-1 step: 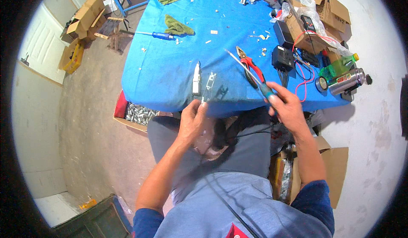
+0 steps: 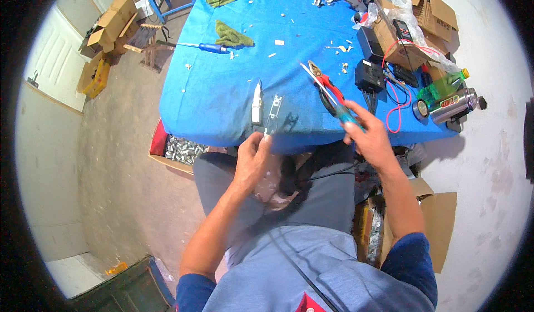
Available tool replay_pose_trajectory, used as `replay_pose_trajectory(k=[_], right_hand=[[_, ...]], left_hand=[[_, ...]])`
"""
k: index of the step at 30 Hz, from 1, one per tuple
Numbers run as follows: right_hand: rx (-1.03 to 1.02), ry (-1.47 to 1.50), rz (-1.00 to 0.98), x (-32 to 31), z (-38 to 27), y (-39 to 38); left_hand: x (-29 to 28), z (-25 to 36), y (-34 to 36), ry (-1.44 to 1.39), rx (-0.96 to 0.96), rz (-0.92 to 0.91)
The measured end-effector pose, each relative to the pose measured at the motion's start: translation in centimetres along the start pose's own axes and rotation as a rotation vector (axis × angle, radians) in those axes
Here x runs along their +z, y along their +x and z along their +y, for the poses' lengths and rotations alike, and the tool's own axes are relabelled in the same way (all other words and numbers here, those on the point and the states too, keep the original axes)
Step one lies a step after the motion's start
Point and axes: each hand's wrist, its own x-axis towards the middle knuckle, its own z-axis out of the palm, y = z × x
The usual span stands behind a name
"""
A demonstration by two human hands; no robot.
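Note:
My left hand (image 2: 254, 157) is closed at the near edge of the blue-covered table, thumb and fingertips pinching the lower end of a slim metal-and-white part (image 2: 274, 109) with thin wire-like sides. Just left of that part lies a long white piece (image 2: 256, 107) with a pointed tip. Farther right, my right hand (image 2: 371, 140) is wrapped round the teal handle of a screwdriver (image 2: 349, 118). Its shaft points up and to the left, passing over red-handled pliers (image 2: 339, 85) on the cloth. The fingers partly hide the handle.
On the right are black boxes (image 2: 369, 76) with wires, a steel flask (image 2: 451, 107) and a green bottle (image 2: 445, 89). Green rags (image 2: 231, 35) and a blue-handled screwdriver (image 2: 213, 48) lie far left. A carton of metal pieces (image 2: 183, 150) stands below the table's left corner.
My right hand has shifted slightly left with the screwdriver, whose shaft now lies closer over the pliers. My left hand has hardly moved.

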Motion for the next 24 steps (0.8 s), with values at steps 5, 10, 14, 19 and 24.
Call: replay_pose_trajectory(k=[5,10,14,19,24], right_hand=[[-0.295,-0.227,0.109,6.3,2.3,6.0],[-0.612,-0.529,0.449,9.7,1.7,5.7],[-0.248,0.011,0.125,11.1,1.8,1.1],[-0.08,0.437,0.046,10.7,4.9,-2.3],[-0.005,0.64,-0.013,9.4,6.3,-4.5]], left_hand=[[0.5,0.0,-2.3,-0.154,-0.116,0.003],[0.6,-0.6,-4.1,-0.165,-0.141,0.013],[1.4,-0.8,-5.2,-0.169,-0.161,-0.007],[3.1,-1.1,-6.2,-0.121,-0.149,-0.119],[5.3,-0.5,-7.7,-0.114,-0.22,-0.244]])
